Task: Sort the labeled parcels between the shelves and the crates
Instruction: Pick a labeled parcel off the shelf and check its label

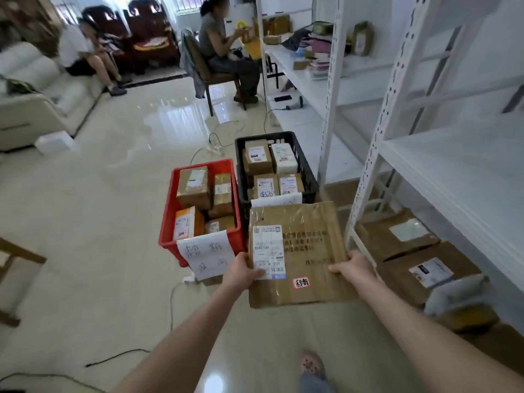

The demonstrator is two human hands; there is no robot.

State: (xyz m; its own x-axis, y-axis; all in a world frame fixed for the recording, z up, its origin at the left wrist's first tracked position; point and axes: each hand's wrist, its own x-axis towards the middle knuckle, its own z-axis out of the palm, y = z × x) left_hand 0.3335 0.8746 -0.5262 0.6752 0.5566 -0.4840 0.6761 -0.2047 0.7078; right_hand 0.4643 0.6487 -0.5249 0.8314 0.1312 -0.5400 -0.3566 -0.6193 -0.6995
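Head view is showing a person who is holding a flat cardboard parcel [306, 251] in the air with both hands, just near of the black crate [239, 165] and to the right of the red crate [170, 222], above the shiny floor [113, 222]. The left hand [242, 269] is gripping the left edge, with the thumb lying on the white shipping label [268, 251]; the right hand [354, 265] is gripping the right edge, thumb on top. The other fingers of both hands are going under the parcel, so I cannot see them. A small pink sticker [301, 282] with handwriting is sitting near the near edge of the parcel, and a paper sign [205, 252] with similar handwriting is hanging on the near wall of the red crate, so I am judging that the parcel is probably going there. Both crates are already carrying several small boxes. The white shelves [368, 154] are standing at the right, with more brown parcels [397, 236] lying on the floor under them. The parcel is looking thin and wide, with wrinkled cardboard and glossy tape, so it is likely light but somewhat bendable, and the tape may be slippery. Holding it at two opposite edges, as now, is seeming the safest way; it will perhaps need tilting to fit between the boxes in the crate.
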